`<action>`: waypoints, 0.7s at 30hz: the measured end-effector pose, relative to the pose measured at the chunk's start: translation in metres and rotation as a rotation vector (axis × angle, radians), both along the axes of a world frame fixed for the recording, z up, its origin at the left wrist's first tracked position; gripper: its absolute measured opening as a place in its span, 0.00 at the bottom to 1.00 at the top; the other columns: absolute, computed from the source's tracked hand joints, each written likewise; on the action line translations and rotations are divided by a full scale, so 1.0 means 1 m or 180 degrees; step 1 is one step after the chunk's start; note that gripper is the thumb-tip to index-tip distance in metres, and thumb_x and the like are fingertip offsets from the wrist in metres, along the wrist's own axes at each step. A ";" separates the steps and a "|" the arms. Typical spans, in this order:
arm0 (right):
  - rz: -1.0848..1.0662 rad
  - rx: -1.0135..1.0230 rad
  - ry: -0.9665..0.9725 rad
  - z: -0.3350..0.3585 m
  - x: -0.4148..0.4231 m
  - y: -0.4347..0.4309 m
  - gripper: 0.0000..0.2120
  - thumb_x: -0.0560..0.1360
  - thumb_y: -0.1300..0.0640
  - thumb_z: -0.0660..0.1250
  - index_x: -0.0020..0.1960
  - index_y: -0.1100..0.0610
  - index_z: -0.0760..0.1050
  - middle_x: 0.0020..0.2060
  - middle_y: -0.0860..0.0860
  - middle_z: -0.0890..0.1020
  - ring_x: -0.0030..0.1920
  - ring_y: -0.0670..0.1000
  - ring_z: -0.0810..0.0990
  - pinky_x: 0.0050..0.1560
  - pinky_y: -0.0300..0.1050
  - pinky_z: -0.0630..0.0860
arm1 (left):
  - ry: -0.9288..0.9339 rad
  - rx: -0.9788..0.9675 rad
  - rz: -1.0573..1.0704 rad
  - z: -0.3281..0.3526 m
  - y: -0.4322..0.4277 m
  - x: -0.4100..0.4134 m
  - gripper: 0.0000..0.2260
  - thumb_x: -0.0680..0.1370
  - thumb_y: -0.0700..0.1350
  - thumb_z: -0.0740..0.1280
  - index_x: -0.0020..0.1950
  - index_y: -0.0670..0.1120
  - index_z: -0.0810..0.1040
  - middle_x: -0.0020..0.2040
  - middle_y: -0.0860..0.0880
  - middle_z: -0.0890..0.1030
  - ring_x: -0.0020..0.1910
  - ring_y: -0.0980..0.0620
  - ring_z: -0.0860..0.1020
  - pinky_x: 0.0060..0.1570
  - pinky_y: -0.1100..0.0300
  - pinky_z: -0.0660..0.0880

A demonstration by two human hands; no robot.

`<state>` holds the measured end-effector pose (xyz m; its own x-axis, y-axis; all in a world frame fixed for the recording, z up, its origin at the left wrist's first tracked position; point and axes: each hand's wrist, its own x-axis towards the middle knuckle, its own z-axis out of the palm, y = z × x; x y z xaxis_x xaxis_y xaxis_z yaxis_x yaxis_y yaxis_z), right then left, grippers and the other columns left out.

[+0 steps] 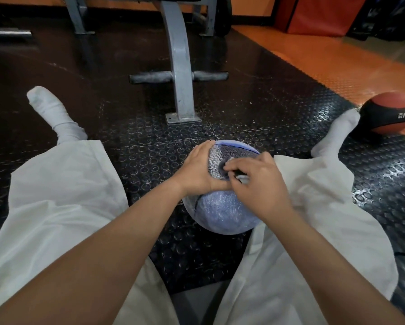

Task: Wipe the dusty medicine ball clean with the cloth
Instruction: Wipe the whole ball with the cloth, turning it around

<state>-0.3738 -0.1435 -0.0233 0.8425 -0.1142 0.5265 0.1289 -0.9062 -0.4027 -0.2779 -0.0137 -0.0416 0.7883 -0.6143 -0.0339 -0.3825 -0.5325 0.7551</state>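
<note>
Cloth (243, 178), crumpled, pinched in curled right hand (257, 181) on pebbled medicine ball (222, 214); left hand (196, 170) pressed flat

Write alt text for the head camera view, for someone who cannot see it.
A seated person's left hand steadies a dusty blue medicine ball on the floor between their legs while the right hand presses a small cloth to its top. A red-and-black ball lies to the right, a grey bench frame ahead.

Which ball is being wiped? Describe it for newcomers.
From the grey bench post on the studded mat, come nearer: between the white-trousered legs sits the blue medicine ball. Unlike the red-and-black 2 kg ball at right, it is dusty, under the left hand and the right hand's cloth.
</note>
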 end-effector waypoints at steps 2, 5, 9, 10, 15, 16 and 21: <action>0.0050 -0.0107 -0.0001 0.000 -0.001 -0.004 0.09 0.66 0.62 0.73 0.45 0.53 0.84 0.41 0.45 0.85 0.42 0.51 0.70 0.43 0.41 0.68 | -0.0053 0.0066 -0.0135 0.002 0.000 0.001 0.55 0.65 0.57 0.79 0.80 0.48 0.47 0.80 0.52 0.49 0.78 0.52 0.48 0.77 0.50 0.50; -0.0151 -0.0059 0.0084 0.013 0.020 -0.005 0.08 0.69 0.62 0.71 0.47 0.53 0.84 0.39 0.47 0.84 0.44 0.51 0.68 0.44 0.46 0.72 | -0.0142 0.0178 -0.0242 0.001 -0.001 -0.001 0.57 0.63 0.61 0.78 0.80 0.48 0.46 0.80 0.52 0.48 0.79 0.51 0.47 0.77 0.50 0.50; -0.0318 0.0017 0.0714 0.028 0.056 -0.011 0.09 0.74 0.58 0.66 0.52 0.52 0.82 0.42 0.53 0.80 0.58 0.52 0.70 0.56 0.48 0.71 | -0.0186 0.0275 -0.0242 0.000 -0.005 -0.004 0.62 0.58 0.68 0.75 0.80 0.47 0.46 0.80 0.51 0.50 0.78 0.50 0.49 0.77 0.47 0.53; -0.0276 0.0020 0.0770 0.028 0.059 -0.013 0.09 0.74 0.59 0.66 0.52 0.53 0.82 0.44 0.54 0.81 0.59 0.52 0.70 0.57 0.46 0.71 | -0.0171 0.0246 -0.0206 0.000 -0.006 -0.003 0.61 0.58 0.69 0.76 0.80 0.47 0.47 0.79 0.51 0.52 0.78 0.50 0.50 0.77 0.48 0.54; 0.0094 0.0148 0.0332 0.015 0.027 -0.013 0.11 0.71 0.67 0.69 0.50 0.58 0.83 0.41 0.46 0.79 0.52 0.47 0.69 0.51 0.30 0.63 | -0.0013 0.0018 -0.0178 0.006 -0.011 0.006 0.54 0.62 0.58 0.80 0.79 0.48 0.53 0.77 0.49 0.57 0.76 0.51 0.57 0.76 0.52 0.56; 0.0155 0.0193 0.0260 0.012 0.018 -0.012 0.11 0.69 0.68 0.69 0.50 0.59 0.83 0.42 0.47 0.81 0.51 0.47 0.68 0.51 0.29 0.62 | 0.0008 0.0019 -0.0190 0.007 -0.012 0.008 0.53 0.63 0.56 0.80 0.79 0.48 0.52 0.78 0.49 0.56 0.76 0.51 0.56 0.76 0.52 0.56; 0.0094 0.0208 0.0176 0.006 0.015 -0.011 0.11 0.68 0.68 0.69 0.48 0.59 0.83 0.42 0.49 0.83 0.50 0.48 0.68 0.51 0.31 0.63 | -0.0113 0.0019 -0.0232 0.004 -0.013 0.006 0.53 0.64 0.55 0.79 0.79 0.47 0.51 0.78 0.49 0.55 0.77 0.51 0.54 0.76 0.54 0.54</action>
<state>-0.3589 -0.1547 -0.0170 0.8736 -0.1214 0.4712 0.1311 -0.8739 -0.4682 -0.2714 -0.0269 -0.0379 0.7423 -0.6699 -0.0105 -0.4468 -0.5067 0.7373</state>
